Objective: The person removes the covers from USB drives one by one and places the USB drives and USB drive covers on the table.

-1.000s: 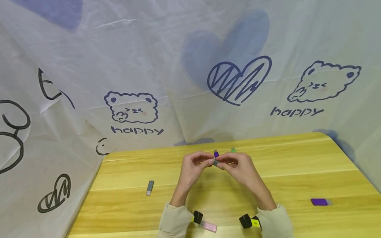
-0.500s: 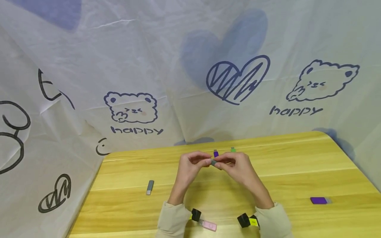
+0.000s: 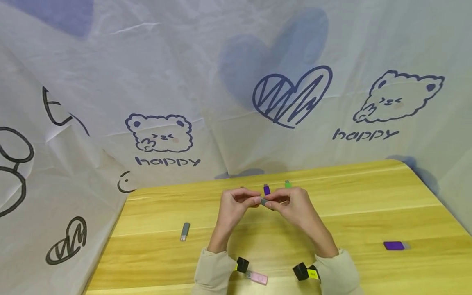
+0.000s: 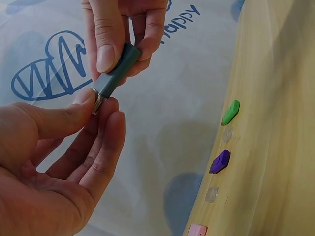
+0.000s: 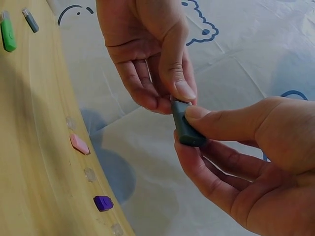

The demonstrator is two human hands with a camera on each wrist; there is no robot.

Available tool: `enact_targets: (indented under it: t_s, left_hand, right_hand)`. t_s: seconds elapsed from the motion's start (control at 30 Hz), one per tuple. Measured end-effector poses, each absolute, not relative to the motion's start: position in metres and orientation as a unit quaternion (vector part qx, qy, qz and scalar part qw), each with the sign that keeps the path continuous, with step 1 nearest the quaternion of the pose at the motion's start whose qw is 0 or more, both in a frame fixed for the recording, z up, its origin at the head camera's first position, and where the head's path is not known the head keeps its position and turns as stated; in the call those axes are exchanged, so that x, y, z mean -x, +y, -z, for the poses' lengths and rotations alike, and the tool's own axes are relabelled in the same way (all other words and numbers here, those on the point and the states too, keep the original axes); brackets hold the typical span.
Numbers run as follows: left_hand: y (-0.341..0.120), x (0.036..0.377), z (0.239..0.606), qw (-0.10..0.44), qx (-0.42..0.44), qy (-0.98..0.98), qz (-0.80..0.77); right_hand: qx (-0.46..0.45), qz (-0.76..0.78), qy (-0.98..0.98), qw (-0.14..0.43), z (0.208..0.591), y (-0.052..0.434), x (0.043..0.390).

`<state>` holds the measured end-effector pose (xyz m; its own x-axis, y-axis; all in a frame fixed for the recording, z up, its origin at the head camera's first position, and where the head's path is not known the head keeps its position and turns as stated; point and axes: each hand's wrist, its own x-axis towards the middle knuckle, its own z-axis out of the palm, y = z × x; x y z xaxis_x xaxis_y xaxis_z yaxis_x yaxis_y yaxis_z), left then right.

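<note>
Between both hands is a dark grey USB flash drive [image 3: 264, 201], held up over the far part of the table. My left hand [image 3: 234, 207] pinches its metal plug end [image 4: 98, 102] between thumb and fingers. The thumb and index finger of my right hand [image 3: 295, 207] grip the grey body, plain in the right wrist view [image 5: 186, 129]. The left fingers cover part of the plug. Just behind the hands lie a purple flash drive [image 3: 266, 189] and a green one [image 3: 288, 184] on the table.
On the wooden table [image 3: 155, 262] lie another grey flash drive [image 3: 185, 232] at left, a purple one [image 3: 393, 246] at right, and a pink one [image 3: 257, 277] near the left sleeve. Small clear pieces [image 5: 89, 174] lie along the far edge. A printed cloth [image 3: 221, 82] hangs behind.
Both hands keep their hold on the grey flash drive. Their fingertips have drawn slightly apart, so more of its body shows. The head view has shifted a little.
</note>
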<state>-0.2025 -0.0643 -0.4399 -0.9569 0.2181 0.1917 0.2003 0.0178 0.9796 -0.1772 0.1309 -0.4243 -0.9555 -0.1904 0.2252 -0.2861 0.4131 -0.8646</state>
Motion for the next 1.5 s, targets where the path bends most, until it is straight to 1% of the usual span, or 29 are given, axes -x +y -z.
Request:
enact_targets:
  t_s: [0.3,0.37,0.5,0.6,0.77,0.9,1.03,1.23,1.37,1.5]
  left_hand:
    - [-0.061,0.202,0.440,-0.001,-0.142,0.718,-0.681]
    - [-0.063,0.203,0.440,-0.004,-0.135,0.726,-0.675]
    - [-0.080,0.205,0.439,-0.017,-0.103,0.735,-0.670]
    - [-0.095,0.206,0.439,-0.021,-0.089,0.730,-0.677]
    - [-0.107,0.209,0.440,-0.021,-0.096,0.731,-0.676]
    - [-0.120,0.211,0.441,-0.025,-0.080,0.740,-0.667]
    - [-0.133,0.212,0.442,-0.026,-0.068,0.754,-0.653]
    - [-0.146,0.214,0.441,-0.036,-0.056,0.758,-0.648]
    - [-0.148,0.215,0.440,-0.033,-0.056,0.757,-0.650]
    - [-0.147,0.216,0.443,-0.017,-0.054,0.759,-0.649]
  right_hand:
    - [-0.138,-0.500,-0.854,0.045,0.421,0.131,0.177]
    - [-0.130,-0.496,-0.858,0.036,0.419,0.132,0.176]
    - [-0.092,-0.500,-0.861,0.005,0.416,0.142,0.175]
    - [-0.067,-0.507,-0.860,0.000,0.416,0.154,0.175]
    - [-0.082,-0.515,-0.853,0.004,0.420,0.161,0.179]
    - [-0.101,-0.510,-0.854,0.006,0.426,0.159,0.183]
    - [-0.112,-0.516,-0.849,0.012,0.435,0.154,0.188]
    - [-0.094,-0.554,-0.827,0.001,0.449,0.136,0.193]
    - [-0.093,-0.576,-0.812,0.012,0.461,0.118,0.199]
    - [-0.093,-0.588,-0.803,0.028,0.474,0.100,0.208]
